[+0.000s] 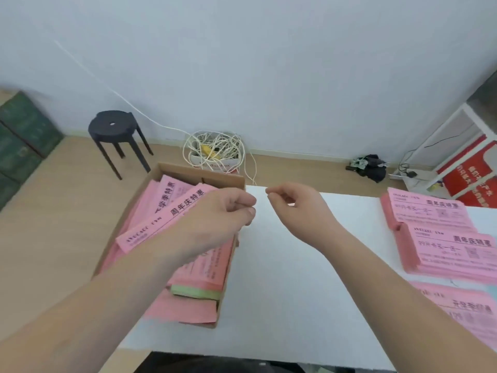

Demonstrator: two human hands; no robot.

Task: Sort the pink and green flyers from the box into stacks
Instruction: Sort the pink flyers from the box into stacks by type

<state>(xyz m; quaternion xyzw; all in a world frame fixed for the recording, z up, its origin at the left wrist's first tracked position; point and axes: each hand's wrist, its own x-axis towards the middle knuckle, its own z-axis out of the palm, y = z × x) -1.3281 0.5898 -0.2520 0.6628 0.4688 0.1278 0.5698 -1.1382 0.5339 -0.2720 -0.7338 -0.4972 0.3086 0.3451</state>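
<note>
Pink flyers (172, 211) lie loose and slanted in the cardboard box (188, 170) beside the table's (282, 292) left edge, with a green bundle (196, 292) wedged beneath them. Sorted pink stacks (443, 246) sit along the right edge. My left hand (215, 216) hovers over the box and my right hand (293, 203) near the far edge, fingers curled thumb-to-tip; anything pinched is too thin to see. Risk, as I judge it: lifting the slanted sheets could drag green ones along and mix the stacks.
</note>
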